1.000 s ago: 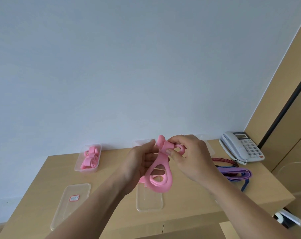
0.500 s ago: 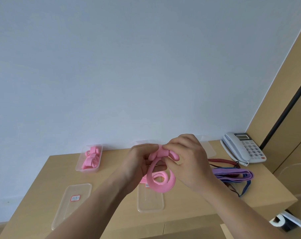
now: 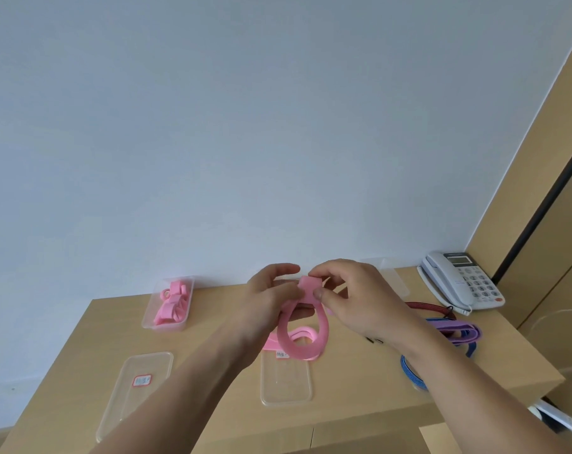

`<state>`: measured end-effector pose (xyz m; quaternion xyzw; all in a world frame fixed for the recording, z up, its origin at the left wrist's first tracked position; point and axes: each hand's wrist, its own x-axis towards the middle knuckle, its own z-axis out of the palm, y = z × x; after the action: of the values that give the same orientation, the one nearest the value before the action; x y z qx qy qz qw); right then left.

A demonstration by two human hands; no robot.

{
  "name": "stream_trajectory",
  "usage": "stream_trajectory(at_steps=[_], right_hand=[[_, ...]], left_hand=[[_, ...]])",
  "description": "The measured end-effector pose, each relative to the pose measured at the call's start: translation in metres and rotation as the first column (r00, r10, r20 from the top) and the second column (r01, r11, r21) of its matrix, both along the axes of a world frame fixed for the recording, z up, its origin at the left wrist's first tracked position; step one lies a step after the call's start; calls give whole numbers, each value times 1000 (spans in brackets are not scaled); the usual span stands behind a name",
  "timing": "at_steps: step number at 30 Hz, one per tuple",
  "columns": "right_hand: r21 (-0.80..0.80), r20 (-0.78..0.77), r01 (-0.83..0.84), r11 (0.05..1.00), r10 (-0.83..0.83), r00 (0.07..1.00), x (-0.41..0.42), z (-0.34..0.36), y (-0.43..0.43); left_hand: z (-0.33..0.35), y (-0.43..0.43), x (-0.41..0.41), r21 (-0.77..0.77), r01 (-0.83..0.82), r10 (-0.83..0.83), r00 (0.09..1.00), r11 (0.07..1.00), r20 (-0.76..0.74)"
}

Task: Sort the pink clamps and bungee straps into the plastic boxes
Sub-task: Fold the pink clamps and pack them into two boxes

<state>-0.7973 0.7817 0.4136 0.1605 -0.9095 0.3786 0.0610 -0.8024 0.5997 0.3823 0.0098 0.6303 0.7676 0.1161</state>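
Both hands, left hand point(image 3: 271, 298) and right hand point(image 3: 353, 298), pinch the flat pink strap's point(image 3: 299, 339) light, floppy loops at the top, seemingly the surest hold.

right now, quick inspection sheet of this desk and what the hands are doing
surface: wooden desk, against the wall
job's things: pink strap looped, held up; plastic box with pink pieces at back left
clutter: two clear lids, telephone
grippers: left hand and right hand both pinch the strap's top
cables: purple strap, red and blue cords at right
surroundings: plain wall, wooden panel right
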Motion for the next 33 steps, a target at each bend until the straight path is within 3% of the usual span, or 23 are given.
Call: stream_trajectory(at_steps=[9, 16, 26, 33], right_hand=[[-140, 6, 103, 985, -103, 995, -7, 0, -3], [-167, -12, 114, 979, -117, 993, -12, -5, -6], [16, 42, -26, 1000, 25, 999, -26, 0, -8], [-84, -19, -4, 996, 3, 1000, -24, 1, -7]], left_hand=[[-5, 4, -2, 283, 113, -155, 980, 952, 128], [-1, 1, -2, 253, 109, -148, 979, 961, 138], [1, -7, -8, 280, 72, -119, 980, 957, 157], [0, -9, -8, 380, 113, -174, 976, 918, 130]])
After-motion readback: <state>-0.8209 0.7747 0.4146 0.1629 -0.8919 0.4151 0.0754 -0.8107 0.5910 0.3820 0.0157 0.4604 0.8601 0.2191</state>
